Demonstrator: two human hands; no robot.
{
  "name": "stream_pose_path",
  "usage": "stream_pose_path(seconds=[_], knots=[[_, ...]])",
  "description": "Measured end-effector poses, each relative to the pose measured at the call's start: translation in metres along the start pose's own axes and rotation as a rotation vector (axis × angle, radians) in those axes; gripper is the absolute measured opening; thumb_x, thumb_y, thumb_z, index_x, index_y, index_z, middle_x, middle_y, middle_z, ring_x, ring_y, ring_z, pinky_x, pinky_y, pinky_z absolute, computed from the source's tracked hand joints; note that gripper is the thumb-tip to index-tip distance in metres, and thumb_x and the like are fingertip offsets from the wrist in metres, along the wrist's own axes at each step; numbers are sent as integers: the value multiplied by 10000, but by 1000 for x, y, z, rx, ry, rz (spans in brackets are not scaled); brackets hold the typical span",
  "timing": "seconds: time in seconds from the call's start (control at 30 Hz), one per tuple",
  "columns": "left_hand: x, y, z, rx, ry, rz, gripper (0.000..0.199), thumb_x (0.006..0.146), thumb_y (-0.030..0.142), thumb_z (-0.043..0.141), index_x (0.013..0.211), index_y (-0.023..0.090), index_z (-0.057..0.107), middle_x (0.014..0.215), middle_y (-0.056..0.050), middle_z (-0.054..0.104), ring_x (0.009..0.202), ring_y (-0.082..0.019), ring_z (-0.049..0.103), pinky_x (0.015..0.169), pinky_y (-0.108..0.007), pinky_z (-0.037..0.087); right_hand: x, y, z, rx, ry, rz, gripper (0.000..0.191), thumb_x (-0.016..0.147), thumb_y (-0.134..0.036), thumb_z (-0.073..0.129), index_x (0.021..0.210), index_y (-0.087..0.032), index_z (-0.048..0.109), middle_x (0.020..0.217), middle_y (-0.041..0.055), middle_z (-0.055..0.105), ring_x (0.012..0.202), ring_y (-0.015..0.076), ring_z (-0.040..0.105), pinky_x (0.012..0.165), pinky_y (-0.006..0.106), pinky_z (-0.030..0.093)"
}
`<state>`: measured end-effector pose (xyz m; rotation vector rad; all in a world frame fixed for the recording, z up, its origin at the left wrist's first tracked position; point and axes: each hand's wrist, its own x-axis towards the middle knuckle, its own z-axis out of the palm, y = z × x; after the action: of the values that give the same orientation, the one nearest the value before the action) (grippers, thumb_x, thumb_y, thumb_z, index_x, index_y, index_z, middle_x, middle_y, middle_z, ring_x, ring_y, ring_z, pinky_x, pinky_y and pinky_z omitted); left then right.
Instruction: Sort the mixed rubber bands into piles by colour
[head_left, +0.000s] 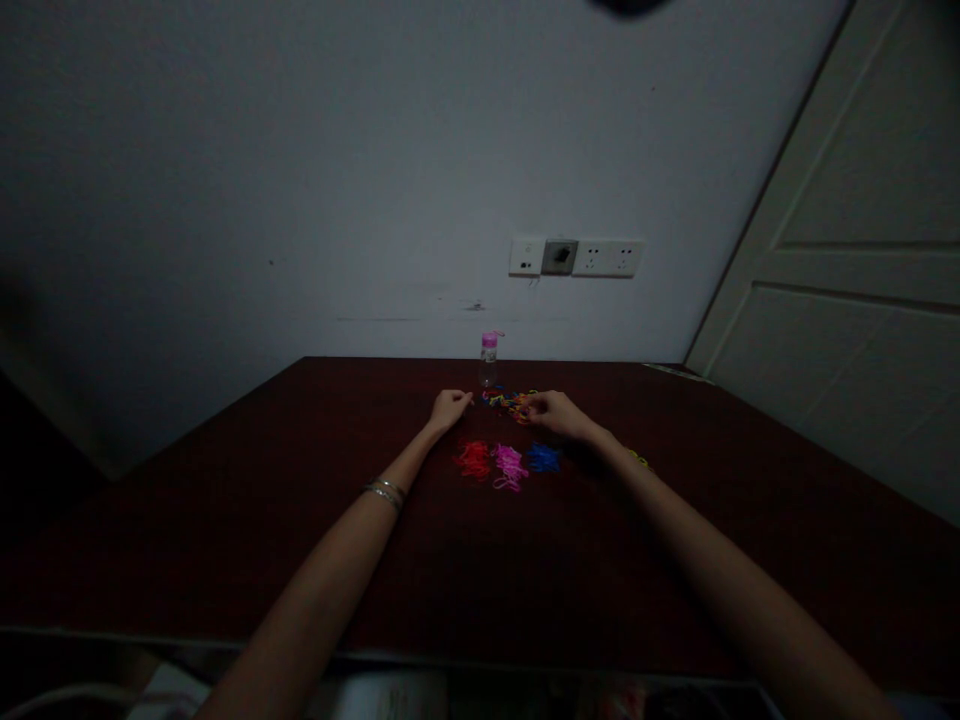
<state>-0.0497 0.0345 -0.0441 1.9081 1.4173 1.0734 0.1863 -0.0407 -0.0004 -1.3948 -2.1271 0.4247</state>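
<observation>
A loose pile of mixed-colour rubber bands [498, 400] lies toward the back of the dark red table. At its right side my right hand [555, 413] has its fingertips closed among the bands. My left hand [448, 409] rests just left of the pile, thumb and fingers pinched together; anything between them is too small to make out. Nearer to me are sorted heaps: red rubber bands [473, 459], pink rubber bands [509, 466] and blue rubber bands [544, 457]. Some yellow rubber bands [639, 458] show partly behind my right forearm.
A small clear bottle [488, 368] with a pink cap stands behind the mixed pile. The table [262, 520] meets a wall with a row of sockets [576, 258]. A pale door [847, 300] is on the right. Dimly lit items sit below the table's front edge.
</observation>
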Motion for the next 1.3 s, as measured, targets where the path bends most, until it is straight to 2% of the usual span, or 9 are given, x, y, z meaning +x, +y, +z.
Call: stream_pose_path(seconds=[0.23, 0.4, 0.53, 0.63, 0.8, 1.0, 1.13, 1.2, 1.3], knots=[[-3, 4, -1, 12, -20, -18, 358, 776, 385, 455, 707, 107, 670, 451, 22, 462, 457, -95, 427, 489, -215, 293, -40, 32, -64, 103, -32, 101, 276, 659, -256, 549, 866, -111, 661, 680, 25, 607, 584, 108, 512, 549, 219, 394], [-1, 2, 0, 36, -18, 3, 353, 768, 385, 455, 695, 112, 667, 466, 17, 477, 473, -96, 426, 487, -212, 286, -67, 59, -87, 108, -167, 231, 258, 616, -251, 544, 815, -134, 659, 650, 16, 612, 544, 111, 507, 520, 225, 398], [0, -1, 1, 46, -16, 17, 361, 760, 398, 454, 687, 117, 668, 471, 14, 484, 479, -101, 430, 492, -216, 288, -79, 70, -89, 76, -274, 331, 256, 568, -212, 542, 782, -143, 664, 610, 9, 607, 504, 110, 494, 484, 225, 392], [1, -3, 1, 39, -15, 20, 372, 759, 414, 452, 688, 118, 666, 470, 14, 479, 473, -101, 433, 495, -217, 294, -78, 74, -91, 85, -269, 327, 270, 574, -236, 563, 803, -137, 666, 656, 25, 634, 544, 127, 529, 506, 230, 415], [1, -4, 1, 35, -10, 17, 369, 764, 414, 451, 692, 122, 666, 460, 17, 472, 461, -99, 437, 492, -215, 300, -65, 92, -90, 11, -83, 317, 305, 675, -327, 529, 869, -134, 664, 781, 57, 680, 689, 175, 605, 610, 244, 461], [-1, -1, 0, 94, -26, 28, 373, 784, 405, 437, 720, 126, 675, 489, 1, 515, 485, -108, 463, 497, -213, 314, -59, 131, -65, -251, 119, 302, 380, 752, -376, 496, 1010, -148, 657, 1086, 105, 643, 998, 239, 585, 881, 313, 427], [-7, 6, -2, 206, -20, 69, 313, 778, 376, 475, 773, 144, 686, 695, -48, 641, 634, -137, 545, 562, -215, 357, -67, 154, -55, -341, 210, 296, 395, 800, -356, 433, 1083, -166, 633, 1174, 85, 601, 1096, 235, 537, 957, 342, 386], [-12, 11, -2, 281, -32, 104, 273, 767, 364, 507, 815, 167, 690, 808, -57, 664, 718, -152, 566, 606, -217, 376, -70, 160, -53, -352, 247, 297, 386, 811, -334, 411, 1086, -180, 634, 1175, 65, 603, 1099, 222, 538, 968, 333, 381], [-17, 20, -1, 385, -86, 155, 249, 758, 367, 535, 868, 205, 688, 863, -50, 664, 768, -164, 574, 641, -224, 388, -72, 163, -53, -350, 258, 289, 384, 810, -315, 409, 1087, -175, 636, 1155, 64, 615, 1087, 219, 548, 965, 326, 387]])
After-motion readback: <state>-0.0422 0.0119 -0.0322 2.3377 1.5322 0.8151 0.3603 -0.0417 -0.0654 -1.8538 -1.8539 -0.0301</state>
